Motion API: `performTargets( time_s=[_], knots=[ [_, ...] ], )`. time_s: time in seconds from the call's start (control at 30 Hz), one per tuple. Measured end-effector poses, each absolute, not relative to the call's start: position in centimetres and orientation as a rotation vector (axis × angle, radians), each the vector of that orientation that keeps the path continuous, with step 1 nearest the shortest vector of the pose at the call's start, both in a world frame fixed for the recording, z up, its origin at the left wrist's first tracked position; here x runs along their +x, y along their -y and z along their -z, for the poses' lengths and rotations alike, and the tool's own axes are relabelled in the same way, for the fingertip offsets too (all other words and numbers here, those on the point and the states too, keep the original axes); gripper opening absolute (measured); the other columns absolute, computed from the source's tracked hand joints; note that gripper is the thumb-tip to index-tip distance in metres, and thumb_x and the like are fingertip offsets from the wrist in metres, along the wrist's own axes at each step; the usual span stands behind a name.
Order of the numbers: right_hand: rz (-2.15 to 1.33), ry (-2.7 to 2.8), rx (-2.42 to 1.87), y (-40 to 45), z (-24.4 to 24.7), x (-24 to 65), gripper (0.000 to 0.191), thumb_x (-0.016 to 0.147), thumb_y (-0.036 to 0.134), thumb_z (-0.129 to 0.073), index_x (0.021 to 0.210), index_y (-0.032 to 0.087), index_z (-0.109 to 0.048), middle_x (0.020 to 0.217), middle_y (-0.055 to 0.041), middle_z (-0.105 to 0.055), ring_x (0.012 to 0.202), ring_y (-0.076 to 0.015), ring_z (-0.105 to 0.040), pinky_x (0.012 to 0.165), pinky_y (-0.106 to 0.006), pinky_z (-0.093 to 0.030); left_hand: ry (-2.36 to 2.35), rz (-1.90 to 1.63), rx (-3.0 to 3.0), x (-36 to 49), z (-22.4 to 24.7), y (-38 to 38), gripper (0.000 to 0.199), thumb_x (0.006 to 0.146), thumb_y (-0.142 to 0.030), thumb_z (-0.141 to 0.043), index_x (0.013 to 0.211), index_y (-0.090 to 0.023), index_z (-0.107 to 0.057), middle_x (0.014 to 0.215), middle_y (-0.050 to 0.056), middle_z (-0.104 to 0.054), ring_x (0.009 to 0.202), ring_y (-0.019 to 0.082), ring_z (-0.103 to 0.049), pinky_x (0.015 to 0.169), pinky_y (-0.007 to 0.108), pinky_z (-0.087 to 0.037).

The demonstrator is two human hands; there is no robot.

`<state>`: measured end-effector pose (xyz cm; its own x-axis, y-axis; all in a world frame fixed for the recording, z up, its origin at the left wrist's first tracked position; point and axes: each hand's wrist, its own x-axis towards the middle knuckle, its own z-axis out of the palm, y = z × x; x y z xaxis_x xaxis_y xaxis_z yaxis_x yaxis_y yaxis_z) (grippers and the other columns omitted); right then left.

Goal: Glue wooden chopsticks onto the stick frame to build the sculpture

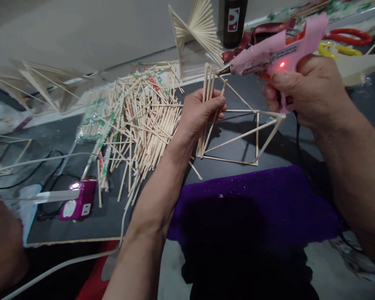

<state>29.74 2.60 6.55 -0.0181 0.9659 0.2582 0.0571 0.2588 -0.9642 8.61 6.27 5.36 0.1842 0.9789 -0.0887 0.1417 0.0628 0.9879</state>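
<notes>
My left hand (202,108) is closed around a few upright wooden sticks (209,83) at the left end of a stick frame (242,135). That frame, made of thin sticks joined at the corners, rests on the dark table. In my right hand (312,89) is a pink glue gun (268,52) with a lit red light; its nozzle points left, close to the upper ends of the upright sticks. A large loose pile of sticks (152,133) lies left of my left hand.
A fan-like stick structure (199,31) and a dark bottle (234,21) stand behind. Red-handled scissors (349,36) lie back right. A magenta power adapter (79,202) with white cables sits front left. Purple cloth (252,200) covers the near edge. Another person's arm (3,237) shows far left.
</notes>
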Motion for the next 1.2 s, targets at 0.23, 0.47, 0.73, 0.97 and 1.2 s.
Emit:
performTargets(
  time_s=[0.23,0.47,0.73,0.97,1.2],
  knots=[
    [-0.964,1.423,-1.046,-2.64,-6.45,29.78,0.028,0.088,0.022,-0.069,0.061,0.017,-0.061,0.056,-0.0019,-0.055,0.044,-0.0104,-0.05,0.04,-0.023,-0.031,-1.177,-0.96,1.334,8.57,-5.39,-6.09,0.013,0.082,-0.018,-0.065,0.095,-0.015,-0.063,0.073,-0.002,-0.065,0.07,0.009,-0.068,0.07,0.022,-0.058],
    [-0.95,1.437,-1.056,-2.58,-6.46,29.81,0.027,0.09,0.021,-0.067,0.063,0.017,-0.062,0.056,-0.002,-0.055,0.044,-0.0108,-0.049,0.041,-0.023,-0.031,-1.19,-0.942,1.327,8.58,-5.43,-6.14,0.012,0.082,-0.019,-0.066,0.093,-0.016,-0.062,0.073,-0.002,-0.065,0.069,0.009,-0.068,0.068,0.022,-0.057],
    [-0.948,1.459,-1.075,-2.62,-6.29,30.0,0.03,0.092,0.02,-0.065,0.062,0.016,-0.061,0.053,-0.0012,-0.054,0.045,-0.0104,-0.049,0.042,-0.022,-0.032,-1.224,-0.914,1.341,8.64,-5.64,-6.05,0.012,0.084,-0.019,-0.065,0.095,-0.016,-0.062,0.075,-0.001,-0.065,0.07,0.008,-0.068,0.068,0.02,-0.056],
    [-0.913,1.441,-1.081,-2.56,-6.43,29.85,0.028,0.088,0.022,-0.067,0.062,0.018,-0.061,0.052,-0.0014,-0.054,0.045,-0.0115,-0.049,0.04,-0.024,-0.029,-1.196,-0.931,1.339,8.56,-5.51,-6.04,0.012,0.083,-0.019,-0.065,0.094,-0.016,-0.062,0.074,-0.002,-0.065,0.071,0.009,-0.069,0.068,0.021,-0.057],
    [-0.958,1.386,-1.08,-2.36,-6.68,29.43,0.028,0.083,0.034,-0.076,0.064,0.02,-0.061,0.053,-0.0011,-0.054,0.046,-0.0128,-0.049,0.039,-0.025,-0.031,-1.19,-0.933,1.317,8.65,-5.62,-5.97,0.009,0.082,-0.018,-0.065,0.09,-0.017,-0.061,0.073,-0.001,-0.065,0.074,0.01,-0.07,0.07,0.023,-0.058]
  ],
)
